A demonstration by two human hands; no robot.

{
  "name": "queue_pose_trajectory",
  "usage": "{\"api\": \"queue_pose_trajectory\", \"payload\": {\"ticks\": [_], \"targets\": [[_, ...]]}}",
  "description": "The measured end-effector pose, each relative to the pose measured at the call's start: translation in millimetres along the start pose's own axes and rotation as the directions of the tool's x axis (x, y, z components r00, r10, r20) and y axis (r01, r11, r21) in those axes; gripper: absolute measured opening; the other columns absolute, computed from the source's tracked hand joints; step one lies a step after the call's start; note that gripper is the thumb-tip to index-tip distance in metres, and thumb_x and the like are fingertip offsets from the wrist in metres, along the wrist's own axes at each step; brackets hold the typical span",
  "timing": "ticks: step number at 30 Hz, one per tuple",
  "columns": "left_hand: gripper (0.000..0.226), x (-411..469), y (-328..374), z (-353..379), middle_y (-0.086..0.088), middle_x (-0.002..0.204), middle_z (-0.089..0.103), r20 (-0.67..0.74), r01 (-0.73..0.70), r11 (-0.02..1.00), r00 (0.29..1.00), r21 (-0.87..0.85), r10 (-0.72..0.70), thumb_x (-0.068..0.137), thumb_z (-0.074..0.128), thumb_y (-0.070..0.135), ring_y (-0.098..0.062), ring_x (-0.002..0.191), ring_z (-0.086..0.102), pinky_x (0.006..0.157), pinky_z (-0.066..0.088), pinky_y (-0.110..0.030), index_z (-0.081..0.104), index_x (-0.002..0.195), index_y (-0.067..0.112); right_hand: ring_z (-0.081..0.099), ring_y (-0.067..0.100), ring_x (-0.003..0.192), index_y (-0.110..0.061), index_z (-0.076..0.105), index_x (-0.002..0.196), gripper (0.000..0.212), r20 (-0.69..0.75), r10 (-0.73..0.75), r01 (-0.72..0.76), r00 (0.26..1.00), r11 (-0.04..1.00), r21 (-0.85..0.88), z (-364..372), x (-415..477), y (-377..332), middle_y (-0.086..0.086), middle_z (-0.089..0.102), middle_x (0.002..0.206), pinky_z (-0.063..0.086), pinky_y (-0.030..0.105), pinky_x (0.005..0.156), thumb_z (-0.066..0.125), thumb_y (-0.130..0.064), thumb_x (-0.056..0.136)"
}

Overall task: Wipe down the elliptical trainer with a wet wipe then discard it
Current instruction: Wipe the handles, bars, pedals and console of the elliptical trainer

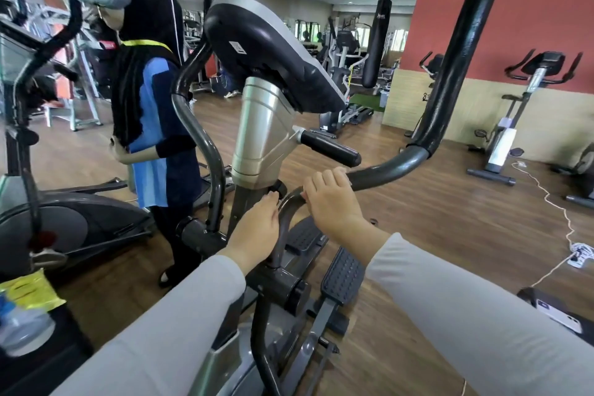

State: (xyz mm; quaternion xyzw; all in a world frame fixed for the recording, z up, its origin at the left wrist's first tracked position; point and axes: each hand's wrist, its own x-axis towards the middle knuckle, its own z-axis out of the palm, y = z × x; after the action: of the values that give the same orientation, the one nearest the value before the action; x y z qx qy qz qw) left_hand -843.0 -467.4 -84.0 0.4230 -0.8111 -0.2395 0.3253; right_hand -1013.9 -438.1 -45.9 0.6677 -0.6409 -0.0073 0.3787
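Gripping elliptical [263, 125] handlebar [385, 170] bend with right hand [331, 202], fingers curled over it, likely steadying swing arm. Left hand [257, 228] lower against same handlebar; cannot tell finger state. Wipe unseen, maybe under palm.

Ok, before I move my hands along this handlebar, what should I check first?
1. Right hand on the handlebar: ok, fingers curled over it.
2. Left hand on the bar's lower bend: ok, touching it below the knob; grip cannot tell.
3. Wet wipe under a hand: cannot tell, none shows.
4. Yellow pack nearby: ok, lower left.
5. Other person clear of this bar: ok, standing beyond the far handle.
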Motion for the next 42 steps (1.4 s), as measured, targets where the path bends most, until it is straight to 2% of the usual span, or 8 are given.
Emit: {"api": "queue_pose_trajectory", "payload": {"ticks": [4,8,12,20,27,32,36,42], "targets": [[0.046,1.4,-11.2,-9.6,-0.001,0.151,0.036,-0.074,0.008,0.998,0.997,0.056,-0.004,0.101,0.038,0.020,-0.014,0.140,0.031,0.115,0.029,-0.037,0.034,0.146,0.016,0.050,0.036,0.093,-0.006,0.051,0.113,0.030,0.049,-0.121,0.122,0.991,0.992,-0.026,3.6,4.0,-17.1,0.016,0.056,0.105,0.033,0.055,0.098,0.040,-0.027,0.095],[0.046,3.4,-19.2,-13.7,-0.003,0.153,0.033,-0.111,0.017,0.994,0.994,0.112,-0.005,0.101,0.038,0.017,-0.014,0.141,0.029,0.110,0.021,-0.022,0.033,0.147,0.014,0.050,0.034,0.101,-0.009,0.052,0.117,0.033,0.082,-0.241,0.243,0.967,0.970,-0.009,4.9,8.8,-28.7,0.012,0.055,0.110,0.033,0.051,0.099,0.042,-0.029,0.092],[0.047,7.3,-20.6,-11.9,-0.007,0.154,0.030,-0.113,0.049,0.985,0.993,0.167,-0.030,0.101,0.037,0.016,-0.021,0.140,0.031,0.111,0.024,-0.027,0.030,0.148,0.011,0.050,0.032,0.104,-0.012,0.052,0.118,0.032,0.085,-0.285,0.284,0.955,0.959,0.023,4.9,11.0,-30.4,0.009,0.056,0.112,0.031,0.050,0.102,0.042,-0.029,0.093],[0.055,21.0,-14.7,-15.3,-0.009,0.158,0.019,-0.179,-0.007,0.975,0.983,0.221,0.047,0.100,0.038,0.013,-0.019,0.141,0.028,0.107,0.019,-0.019,0.018,0.152,0.012,0.056,0.031,0.090,-0.013,0.060,0.100,0.023,0.177,-0.045,0.028,0.983,0.995,0.095,-14.4,26.0,-15.9,0.010,0.062,0.097,0.041,0.042,0.082,0.049,-0.031,0.094],[0.058,25.3,-28.0,-11.2,-0.005,0.157,0.023,-0.168,0.020,0.976,0.986,0.215,0.017,0.100,0.039,0.015,-0.021,0.129,0.047,0.104,0.032,-0.023,0.016,0.152,0.020,0.061,0.031,0.086,-0.013,0.063,0.093,0.014,0.267,-0.072,0.063,0.961,0.997,0.041,-17.8,37.2,-11.9,0.010,0.066,0.092,0.044,0.040,0.079,0.055,-0.024,0.092],[0.054,28.3,-25.3,-16.3,-0.004,0.157,0.024,-0.166,0.029,0.967,0.986,0.253,0.013,0.100,0.037,0.015,-0.023,0.135,0.041,0.108,0.035,-0.033,0.020,0.152,0.020,0.056,0.028,0.088,-0.016,0.061,0.104,0.026,0.170,-0.286,0.295,0.943,0.955,-0.030,4.1,35.2,-42.4,0.006,0.060,0.097,0.039,0.042,0.076,0.042,-0.032,0.097],[0.053,27.7,-23.8,-19.8,-0.003,0.156,0.026,-0.154,0.026,0.961,0.988,0.275,0.017,0.101,0.036,0.015,-0.021,0.137,0.038,0.109,0.036,-0.032,0.021,0.151,0.021,0.050,0.032,0.110,-0.009,0.054,0.127,0.043,0.235,-0.503,0.546,0.831,0.818,-0.180,25.5,21.0,-68.6,0.012,0.055,0.121,0.032,0.054,0.095,0.041,-0.036,0.095],[0.052,26.7,-25.6,-15.9,-0.004,0.150,0.039,-0.193,0.053,0.969,0.981,0.242,-0.006,0.101,0.036,0.019,-0.024,0.124,0.052,0.104,0.044,-0.036,0.022,0.151,0.026,0.048,0.034,0.112,-0.008,0.050,0.129,0.042,0.187,-0.462,0.491,0.867,0.858,-0.154,19.4,21.5,-57.8,0.012,0.053,0.123,0.031,0.052,0.101,0.038,-0.032,0.097]]}}
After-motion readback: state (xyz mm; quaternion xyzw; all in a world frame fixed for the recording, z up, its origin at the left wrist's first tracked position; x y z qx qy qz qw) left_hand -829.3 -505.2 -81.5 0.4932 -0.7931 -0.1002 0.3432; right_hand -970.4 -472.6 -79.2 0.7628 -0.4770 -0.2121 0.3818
